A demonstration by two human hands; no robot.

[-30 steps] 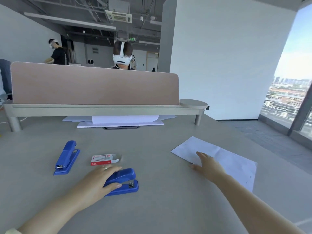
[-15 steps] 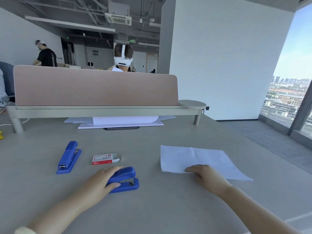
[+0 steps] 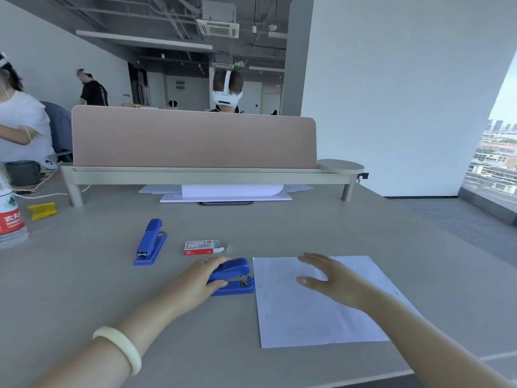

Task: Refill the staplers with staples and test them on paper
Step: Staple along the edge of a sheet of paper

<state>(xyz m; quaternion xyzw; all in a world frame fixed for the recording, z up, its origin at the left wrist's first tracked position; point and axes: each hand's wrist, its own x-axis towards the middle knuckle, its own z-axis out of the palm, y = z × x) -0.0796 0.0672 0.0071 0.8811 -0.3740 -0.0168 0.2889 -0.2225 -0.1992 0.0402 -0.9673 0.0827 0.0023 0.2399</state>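
Head view looked down on the grey bench [image 3: 84,289], where everything for the job sat within easy reach. Largest of the task's things was the sheet of paper [image 3: 307,317], lying flat with its left edge just beside the near stapler [image 3: 233,275], a placing that suits feeding a corner into the stapler's mouth. Faint small marks showed on the sheet, too small to read. The right hand [image 3: 335,278] was over the paper's upper part, fingers spread and loosely extended, pinching nothing; whether the palm pressed the sheet or hovered just above it could not be told.

The left hand [image 3: 201,281] wrapped the rear of the near stapler, thumb at its side and fingers curled over the top, probably to steady it against the bench for a test press. A second blue stapler [image 3: 149,243] lay apart to the left, untouched, its nose toward the camera. Between the two, slightly farther back, lay the small red-and-white staple box [image 3: 202,247], its flap apparently open; its printing was too small to read. At the far left edge a water bottle [image 3: 9,217] carried a red label with white Chinese characters, only partly legible.
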